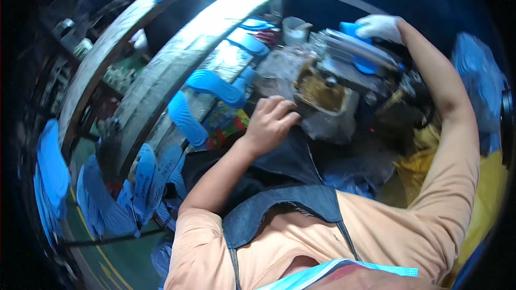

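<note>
My right hand [380, 27], in a white glove, reaches to the far right and grips the upper end of a blue insole [352, 29]. The insole lies against the metal rollers [361, 44] of a small machine, and part of it shows again below them. My left hand [271, 123] is bare and hovers in front of a tray of brown glue-like matter [321, 92]. Its fingers are curled in, and whatever may be in them is hidden. Nearest to it on the left lies a curved blue insole [217, 88] on a bench.
Another blue insole [185, 119] rests on the bench beside a colourful printed sheet [224, 121]. Stacks of blue insoles [142, 182] stand at the lower left. A white cup [294, 31] is behind the tray. Long pale boards [183, 48] run across the left. Bagged blue pieces [475, 83] are at right.
</note>
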Tool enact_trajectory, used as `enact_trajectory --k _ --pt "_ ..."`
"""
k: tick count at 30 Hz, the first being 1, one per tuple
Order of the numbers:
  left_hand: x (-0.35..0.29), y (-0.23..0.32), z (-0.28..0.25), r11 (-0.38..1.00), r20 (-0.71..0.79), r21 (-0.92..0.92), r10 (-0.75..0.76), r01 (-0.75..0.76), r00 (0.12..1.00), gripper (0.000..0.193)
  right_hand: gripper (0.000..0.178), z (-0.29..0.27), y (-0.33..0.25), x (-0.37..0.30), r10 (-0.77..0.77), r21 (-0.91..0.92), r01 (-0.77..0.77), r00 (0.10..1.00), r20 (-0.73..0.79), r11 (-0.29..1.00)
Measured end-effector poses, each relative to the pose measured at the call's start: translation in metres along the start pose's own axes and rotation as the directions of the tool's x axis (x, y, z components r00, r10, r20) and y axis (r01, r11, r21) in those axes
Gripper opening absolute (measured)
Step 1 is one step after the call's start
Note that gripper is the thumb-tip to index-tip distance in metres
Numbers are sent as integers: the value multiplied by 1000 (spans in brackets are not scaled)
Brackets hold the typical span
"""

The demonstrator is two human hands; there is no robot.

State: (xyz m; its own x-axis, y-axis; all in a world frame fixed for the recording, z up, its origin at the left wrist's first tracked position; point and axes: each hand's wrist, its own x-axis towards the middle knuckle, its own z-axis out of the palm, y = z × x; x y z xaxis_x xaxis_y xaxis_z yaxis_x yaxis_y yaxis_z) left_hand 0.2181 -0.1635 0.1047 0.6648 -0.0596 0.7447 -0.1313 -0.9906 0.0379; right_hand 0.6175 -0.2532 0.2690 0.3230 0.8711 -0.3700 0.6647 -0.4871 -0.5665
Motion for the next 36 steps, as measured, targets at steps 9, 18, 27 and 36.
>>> enact_trajectory --k 9,18,27,36 --pt "-78 -40 -19 970 -20 -137 -207 203 978 21 46 -16 -177 -23 -483 -216 432 794 -368 875" --pt "-122 -82 -23 884 -47 -341 -357 321 933 23 38 115 -454 55 -744 415 700 664 -78 582" --pt "-149 -100 -39 833 30 -394 -410 388 911 28 65 160 -548 95 -644 -650 363 719 -259 667" --pt "-162 -104 -47 842 -210 -222 -534 492 819 21 26 147 -537 91 -670 -924 -189 737 90 -332"
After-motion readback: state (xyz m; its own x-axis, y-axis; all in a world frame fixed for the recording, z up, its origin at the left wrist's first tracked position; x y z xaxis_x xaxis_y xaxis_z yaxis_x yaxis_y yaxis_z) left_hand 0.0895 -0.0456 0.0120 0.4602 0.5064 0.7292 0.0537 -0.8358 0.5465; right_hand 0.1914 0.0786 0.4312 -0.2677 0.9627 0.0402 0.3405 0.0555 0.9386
